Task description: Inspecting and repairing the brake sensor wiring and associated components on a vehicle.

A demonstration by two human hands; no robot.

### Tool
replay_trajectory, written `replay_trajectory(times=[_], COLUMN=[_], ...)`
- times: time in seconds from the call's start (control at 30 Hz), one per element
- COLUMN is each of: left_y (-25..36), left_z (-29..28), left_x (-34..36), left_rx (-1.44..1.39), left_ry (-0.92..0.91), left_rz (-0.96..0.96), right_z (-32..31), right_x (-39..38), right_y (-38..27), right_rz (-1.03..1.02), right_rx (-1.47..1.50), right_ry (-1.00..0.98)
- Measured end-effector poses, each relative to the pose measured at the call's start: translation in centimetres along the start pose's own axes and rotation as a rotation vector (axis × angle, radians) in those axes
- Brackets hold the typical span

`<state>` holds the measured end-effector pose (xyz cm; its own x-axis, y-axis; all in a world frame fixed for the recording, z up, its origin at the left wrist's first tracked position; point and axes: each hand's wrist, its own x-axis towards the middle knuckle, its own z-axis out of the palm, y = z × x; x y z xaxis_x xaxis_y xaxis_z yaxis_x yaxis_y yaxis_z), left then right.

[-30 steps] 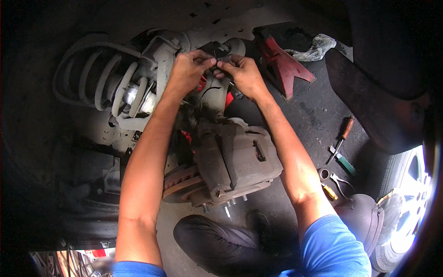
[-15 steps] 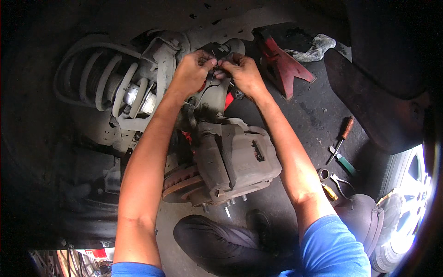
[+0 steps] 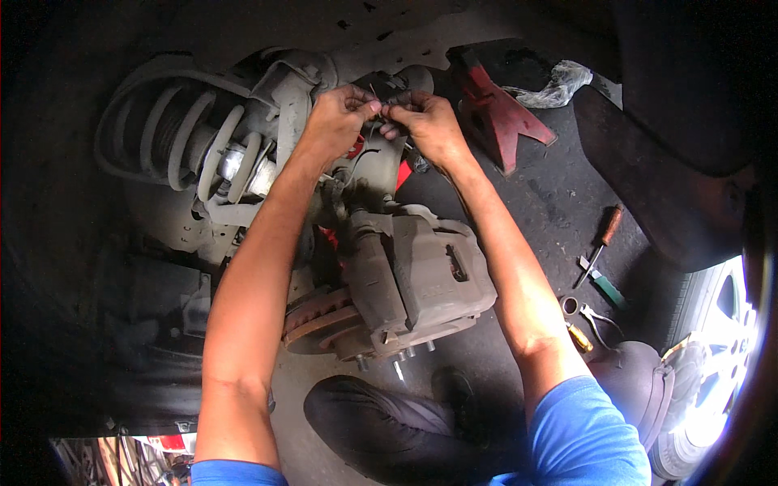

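Observation:
Both my hands work at the top of a car's wheel hub assembly, above a dusty grey brake caliper [image 3: 425,275]. My left hand [image 3: 336,121] pinches a small dark part with its fingertips. My right hand [image 3: 425,121] meets it from the right, fingers closed on the same small part or one beside it; the part is too small to tell. A rusty brake disc [image 3: 312,320] shows below the caliper on the left. The coil spring and strut [image 3: 182,146] stand to the left of my hands.
A red jack stand [image 3: 494,109] stands right of my hands, with a crumpled rag [image 3: 555,85] behind it. A screwdriver [image 3: 600,243], pliers [image 3: 596,316] and a wheel [image 3: 717,364] lie on the dark floor at right. My shoe [image 3: 389,421] rests below the caliper.
Both hands have stayed at the same spot on top of the hub; the fingers shifted slightly closer together. Nothing else moved.

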<state>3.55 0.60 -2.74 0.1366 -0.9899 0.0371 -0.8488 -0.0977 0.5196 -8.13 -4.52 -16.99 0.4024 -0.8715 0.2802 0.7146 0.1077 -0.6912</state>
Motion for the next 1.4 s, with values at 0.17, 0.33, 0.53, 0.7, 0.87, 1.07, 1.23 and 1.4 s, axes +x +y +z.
replay_trajectory(times=[0.17,0.33,0.53,0.7,0.87,1.07,1.23,1.4], left_y=[-0.4,-0.1,-0.8,-1.4,-0.9,-1.8,-1.3,-1.6], left_z=[0.0,0.1,0.1,-0.9,-0.1,-0.9,-0.5,-1.2], left_x=[-0.1,-0.1,-0.2,0.0,0.2,0.2,0.5,0.1], left_rx=[-0.014,0.043,-0.004,-0.014,-0.030,-0.054,-0.022,-0.213], left_ry=[0.018,-0.022,-0.001,-0.047,-0.029,0.016,-0.028,-0.038], left_rz=[0.009,0.025,0.038,-0.005,-0.029,-0.013,-0.068,-0.111], right_z=[0.6,0.4,0.1,0.8,-0.5,0.7,0.6,1.0], right_x=[-0.1,0.0,-0.1,0.2,0.1,-0.9,-1.1,-1.2], right_y=[-0.4,-0.2,0.4,0.9,1.5,-0.6,-1.0,-1.3], right_rz=[0.028,0.037,0.079,0.058,-0.288,-0.180,-0.155,-0.078], right_rx=[-0.063,-0.089,0.051,-0.042,-0.541,-0.572,-0.674,-0.603], right_ry=[0.021,0.066,0.066,0.093,0.257,0.117,0.124,0.087])
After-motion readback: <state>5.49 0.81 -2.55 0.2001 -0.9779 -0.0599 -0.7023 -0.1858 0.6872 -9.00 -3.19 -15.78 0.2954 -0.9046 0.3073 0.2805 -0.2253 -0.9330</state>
